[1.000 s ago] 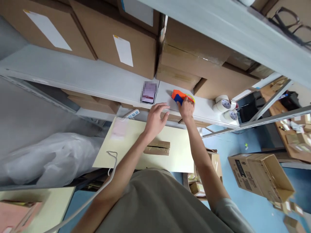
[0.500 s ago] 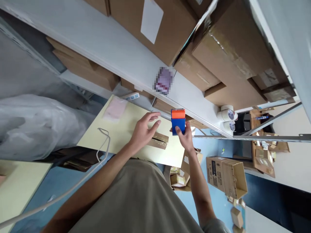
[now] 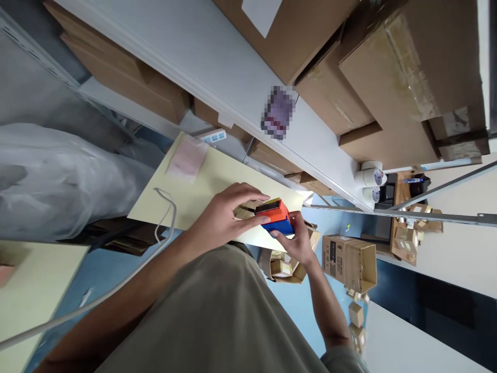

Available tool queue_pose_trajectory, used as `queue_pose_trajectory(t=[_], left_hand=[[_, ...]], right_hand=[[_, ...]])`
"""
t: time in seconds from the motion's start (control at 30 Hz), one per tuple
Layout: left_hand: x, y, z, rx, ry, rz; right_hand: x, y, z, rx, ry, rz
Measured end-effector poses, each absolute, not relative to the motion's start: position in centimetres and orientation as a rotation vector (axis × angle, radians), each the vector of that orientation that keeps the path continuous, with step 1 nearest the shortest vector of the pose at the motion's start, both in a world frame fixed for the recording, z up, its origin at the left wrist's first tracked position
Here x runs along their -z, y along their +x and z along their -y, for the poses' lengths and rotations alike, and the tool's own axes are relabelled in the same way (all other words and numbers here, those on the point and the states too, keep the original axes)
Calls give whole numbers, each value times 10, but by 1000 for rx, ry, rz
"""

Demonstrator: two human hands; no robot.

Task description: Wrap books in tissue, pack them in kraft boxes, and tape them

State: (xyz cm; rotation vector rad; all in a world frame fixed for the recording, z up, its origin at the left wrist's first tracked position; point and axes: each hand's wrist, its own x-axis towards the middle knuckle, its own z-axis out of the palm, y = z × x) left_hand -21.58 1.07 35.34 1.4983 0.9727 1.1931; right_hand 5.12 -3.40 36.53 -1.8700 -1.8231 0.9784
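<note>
A small blue and orange box (image 3: 280, 224) is held tilted above the table's right part, its orange end up, with a dark strip along the top. My right hand (image 3: 297, 241) grips its blue lower part, thumb on the near face. My left hand (image 3: 221, 215) reaches round the orange end from the left, the thumb against its front and the fingers behind the top edge. Beneath my left hand, a brown taped carton (image 3: 244, 211) on the pale yellow table (image 3: 202, 178) is mostly covered.
A pink packet (image 3: 188, 158) and a grey cable (image 3: 171, 228) lie on the table's left part. Beyond runs a white shelf (image 3: 186, 67) with large cartons (image 3: 392, 77) and tape rolls (image 3: 368, 177). An open box of small cartons (image 3: 281, 268) stands below the table's right edge.
The box has come lower and turned from upright to tilted in my right hand. My left hand has moved right, from apart to touching its orange end. The view has shifted slightly.
</note>
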Motion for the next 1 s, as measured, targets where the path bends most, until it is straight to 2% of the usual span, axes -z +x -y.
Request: queue_pose_trajectory(t=[0.27,0.5,0.63,0.77,1.0], left_hand=[[-351,-227,2,-1229,1704,-1081],[-328,-227,10,-1229,1641,-1103],[-323,-231,13,-1188,1485,-1040],[-312,-235,8,-996,1229,-993],[-249,-200,3,-846,655,-919]], right_hand=[[-378,44,39,-875,-1912,1935],[-378,39,40,-890,-1980,1992],[-382,38,39,-988,-1969,2035],[-389,39,36,-1088,-1959,2072],[-389,31,21,-1273,-2203,2105]])
